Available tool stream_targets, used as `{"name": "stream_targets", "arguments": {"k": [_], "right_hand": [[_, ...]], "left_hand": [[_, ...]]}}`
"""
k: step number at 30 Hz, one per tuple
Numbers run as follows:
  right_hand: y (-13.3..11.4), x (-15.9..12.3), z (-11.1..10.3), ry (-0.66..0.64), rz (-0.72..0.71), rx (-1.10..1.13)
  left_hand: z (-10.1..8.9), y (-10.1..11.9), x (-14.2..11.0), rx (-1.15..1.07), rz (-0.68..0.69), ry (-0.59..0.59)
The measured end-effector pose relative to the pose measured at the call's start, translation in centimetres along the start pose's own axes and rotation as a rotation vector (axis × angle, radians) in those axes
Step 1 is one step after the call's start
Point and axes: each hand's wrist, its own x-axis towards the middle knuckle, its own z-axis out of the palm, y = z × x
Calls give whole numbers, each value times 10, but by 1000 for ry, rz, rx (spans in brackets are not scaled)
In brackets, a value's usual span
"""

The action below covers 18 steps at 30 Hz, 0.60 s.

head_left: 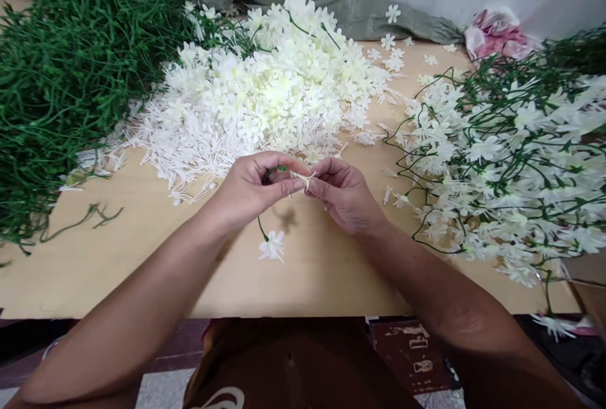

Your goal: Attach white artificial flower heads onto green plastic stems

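Note:
My left hand [255, 185] is closed on a green artificial flower stem [262, 227]. Below that hand, a white flower [272, 247] hangs from the stem's lower end. Thumb and fingers of my right hand [345, 193] pinch a small whitish flower piece [305, 178] where the fingertips of both hands meet. My fingers partly cover the piece and the upper stem, so I cannot tell whether the two are joined. Just beyond my hands lies a big heap of loose white artificial blossoms [279, 84] with thin white stamen pieces [189, 144] along its near side.
A tall pile of green plastic stems [85, 74] covers the left of the cardboard-topped table [303, 276]. White flowers on green stems [511, 163] spread over the right side. A grey-green cloth [398, 14] lies along the wall, near a pink and white bundle [499, 33].

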Motion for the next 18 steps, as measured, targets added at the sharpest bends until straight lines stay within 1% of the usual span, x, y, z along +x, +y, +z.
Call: {"name": "stream_targets", "arguments": {"k": [5,10,12,16,18], "right_hand": [[-1,3,-3,23,-9,-17],[-2,5,-3,44,13,9],[-3,5,-3,42,8,1],[-2,5,-3,31,2,-17],[-2,5,-3,28,-1,-27]], "left_hand": [[3,-4,0,-21,76,87],[2,-3,1,63,82,89],[2,-4,0,88,92,107],[5,-7,-1,87,128,147],[6,-7,-1,86,125,130]]}}
